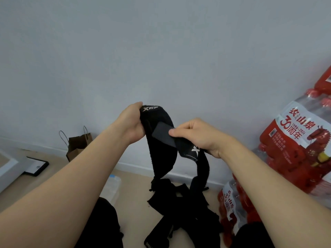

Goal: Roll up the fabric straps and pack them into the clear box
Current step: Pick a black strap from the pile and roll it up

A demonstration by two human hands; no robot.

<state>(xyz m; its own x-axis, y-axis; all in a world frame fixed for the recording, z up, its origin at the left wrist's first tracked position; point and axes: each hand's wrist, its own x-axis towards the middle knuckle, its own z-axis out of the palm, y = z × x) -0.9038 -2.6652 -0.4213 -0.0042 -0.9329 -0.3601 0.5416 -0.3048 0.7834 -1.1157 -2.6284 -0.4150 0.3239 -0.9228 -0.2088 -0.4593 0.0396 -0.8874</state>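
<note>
black fabric strap [162,158] with white logo print and grey hook-and-loop patch [162,131]: held up in the air before a pale wall, both tails hanging to a heap of loose black straps [180,204] on the beige floor [44,187]. left hand [131,123]: fingers curled round the upper fold. right hand [198,135]: pinches the patch end under the thumb. handling note: probably best to find one free end, keep the band flat and taut, and wind tightly so the patch can close the roll. clear plastic box [114,187]: on the floor, low left, partly hidden by the left forearm; contents not legible. also present: brown paper bag [78,144] at the skirting; red-and-white shrink-wrapped bottle packs [295,140] at right.
</note>
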